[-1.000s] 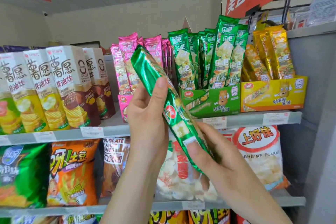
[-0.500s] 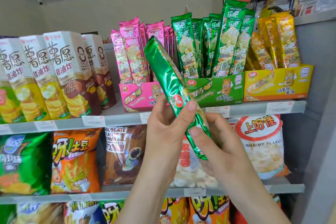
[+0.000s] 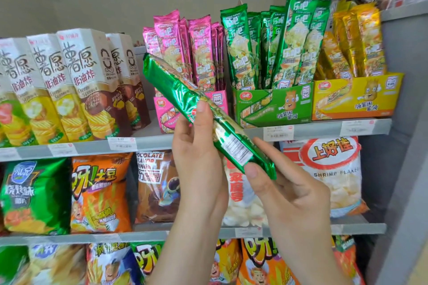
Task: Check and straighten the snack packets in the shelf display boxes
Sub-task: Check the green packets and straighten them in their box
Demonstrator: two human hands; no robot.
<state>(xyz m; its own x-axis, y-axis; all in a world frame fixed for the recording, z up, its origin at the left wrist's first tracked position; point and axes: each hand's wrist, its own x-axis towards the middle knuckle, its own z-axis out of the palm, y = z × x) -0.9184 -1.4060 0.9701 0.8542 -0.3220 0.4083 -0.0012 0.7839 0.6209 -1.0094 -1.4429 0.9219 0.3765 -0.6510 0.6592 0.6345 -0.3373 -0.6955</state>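
I hold a long green snack packet [image 3: 176,90] slanted in front of the shelf, its top end up-left and its barcode side toward me. My left hand [image 3: 199,157] grips its middle, thumb on the front. My right hand [image 3: 289,192] pinches its lower end. Behind it on the upper shelf stand three display boxes: a pink box [image 3: 166,111] with pink packets [image 3: 201,53], a green box [image 3: 273,106] with upright green packets [image 3: 296,37], and a yellow box [image 3: 356,97] with leaning yellow packets [image 3: 356,39].
Tall chip cartons [image 3: 76,85] fill the upper shelf's left. The grey shelf edge [image 3: 324,128] carries price tags. Below are bags of chips [image 3: 99,192] and a shrimp-flakes bag [image 3: 328,169]. A grey side wall [image 3: 407,146] closes the right.
The camera view has tilted down a little, so the shelves sit higher. The green packet has turned in my hands, and its barcode side now faces me; both hands keep hold of it.
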